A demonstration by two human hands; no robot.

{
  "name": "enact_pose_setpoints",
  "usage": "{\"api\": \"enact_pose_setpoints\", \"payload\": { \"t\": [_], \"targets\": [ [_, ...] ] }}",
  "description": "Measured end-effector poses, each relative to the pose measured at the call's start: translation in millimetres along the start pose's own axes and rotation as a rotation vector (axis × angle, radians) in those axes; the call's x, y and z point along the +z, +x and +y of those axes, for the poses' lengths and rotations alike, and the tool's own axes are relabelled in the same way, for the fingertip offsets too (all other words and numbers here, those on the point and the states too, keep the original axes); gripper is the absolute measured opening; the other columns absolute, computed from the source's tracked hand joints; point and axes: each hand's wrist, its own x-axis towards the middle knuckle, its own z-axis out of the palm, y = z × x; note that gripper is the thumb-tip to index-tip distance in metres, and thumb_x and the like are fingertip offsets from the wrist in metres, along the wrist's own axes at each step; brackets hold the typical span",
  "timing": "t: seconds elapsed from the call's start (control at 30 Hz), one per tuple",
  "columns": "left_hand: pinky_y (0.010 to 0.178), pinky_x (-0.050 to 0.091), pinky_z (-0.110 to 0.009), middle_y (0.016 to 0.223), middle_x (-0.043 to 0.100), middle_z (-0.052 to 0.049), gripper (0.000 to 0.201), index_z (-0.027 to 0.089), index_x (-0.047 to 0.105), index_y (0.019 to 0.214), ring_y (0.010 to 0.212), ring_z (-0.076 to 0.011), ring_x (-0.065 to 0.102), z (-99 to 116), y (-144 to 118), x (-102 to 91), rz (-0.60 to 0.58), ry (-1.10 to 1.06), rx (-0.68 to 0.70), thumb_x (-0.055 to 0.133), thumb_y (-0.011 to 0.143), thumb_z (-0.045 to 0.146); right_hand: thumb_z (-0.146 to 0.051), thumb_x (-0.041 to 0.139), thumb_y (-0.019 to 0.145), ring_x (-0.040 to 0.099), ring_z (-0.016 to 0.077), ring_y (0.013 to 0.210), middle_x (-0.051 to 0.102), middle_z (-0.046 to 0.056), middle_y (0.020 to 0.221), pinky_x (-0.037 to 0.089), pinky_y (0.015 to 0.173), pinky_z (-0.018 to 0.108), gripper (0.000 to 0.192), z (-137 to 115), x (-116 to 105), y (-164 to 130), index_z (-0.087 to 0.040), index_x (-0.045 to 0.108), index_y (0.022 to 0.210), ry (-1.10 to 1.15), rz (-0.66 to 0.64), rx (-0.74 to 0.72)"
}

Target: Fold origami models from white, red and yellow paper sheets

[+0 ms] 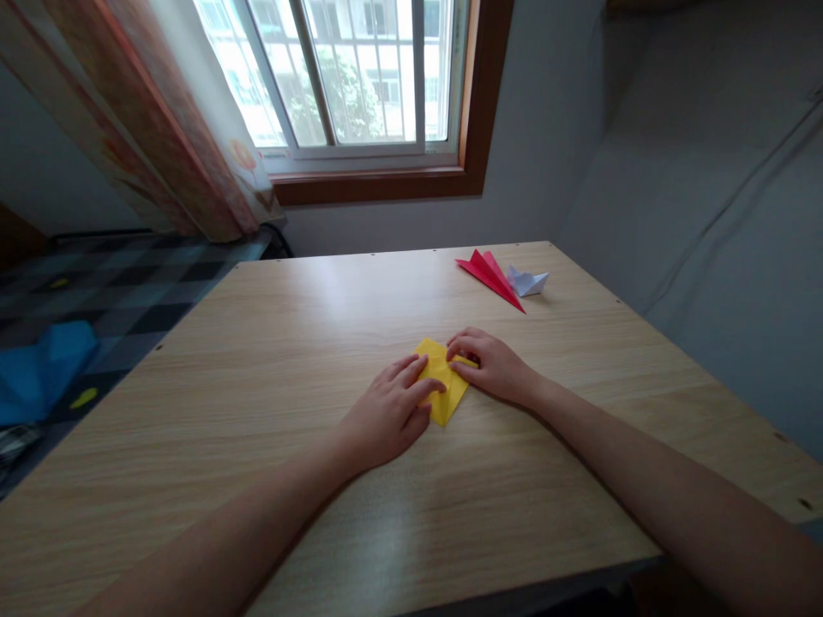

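Observation:
A small folded sheet of yellow paper lies on the wooden table, one corner pointing toward me. My left hand rests across its left side, fingers stretched over the paper and pressing it down. At the paper's right corner, my right hand has its thumb and fingers bent together on the edge, pinching it. Both hands cover parts of the paper, so some of its folds are hidden.
On the table's far right lie a red paper plane and a white paper boat, close together. A blue object rests on the checked cloth at left. A window and curtain stand beyond.

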Motion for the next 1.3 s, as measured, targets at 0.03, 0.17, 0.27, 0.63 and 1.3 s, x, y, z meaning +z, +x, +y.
{"api": "enact_pose_setpoints", "payload": {
  "t": [0.03,0.17,0.27,0.63,1.3],
  "targets": [
    [0.113,0.036,-0.052,0.138,0.055,-0.013,0.031,0.021,0.065,0.118,0.137,-0.0312,0.041,0.2,0.1,-0.5,0.004,-0.006,0.002,0.050,0.091,0.019,-0.005,0.060,0.081,0.060,0.0184,0.093,0.066,0.007,0.100,0.048,0.083,0.031,0.015,0.0,-0.1,-0.1,-0.017,0.068,0.085,-0.001,0.001,0.000],
    [0.113,0.037,-0.052,0.143,0.051,-0.012,0.027,0.023,0.067,0.112,0.138,-0.0309,0.040,1.0,0.2,-2.2,0.028,-0.034,0.013,0.049,0.092,0.019,-0.006,0.060,0.081,0.060,0.0180,0.092,0.066,0.007,0.100,0.048,0.082,0.031,0.015,0.0,-0.2,-0.2,-0.017,0.068,0.085,0.002,0.003,0.001],
    [0.111,0.037,-0.053,0.146,0.048,-0.012,0.026,0.024,0.070,0.108,0.137,-0.0306,0.041,0.9,0.1,-3.2,0.047,-0.048,0.031,0.050,0.092,0.019,-0.005,0.061,0.081,0.060,0.0181,0.092,0.066,0.007,0.100,0.049,0.082,0.030,0.014,0.4,0.0,-0.1,-0.017,0.068,0.086,0.006,0.003,0.002],
    [0.111,0.040,-0.046,0.138,0.057,-0.005,0.024,0.026,0.073,0.093,0.131,-0.0252,0.049,-3.7,-0.1,-2.1,0.107,-0.092,0.218,0.054,0.089,0.012,-0.006,0.061,0.081,0.061,0.0180,0.091,0.066,0.007,0.101,0.050,0.082,0.031,0.015,1.1,0.5,-1.0,-0.018,0.068,0.085,0.012,0.013,-0.002],
    [0.106,0.046,-0.039,0.120,0.066,-0.010,0.022,0.016,0.058,0.108,0.117,-0.0211,0.059,1.5,0.3,2.6,0.113,-0.197,0.062,0.052,0.087,0.011,-0.006,0.061,0.080,0.061,0.0178,0.091,0.066,0.007,0.101,0.050,0.081,0.030,0.015,1.3,0.5,-0.1,-0.017,0.069,0.085,0.000,0.002,0.008]
  ]
}}
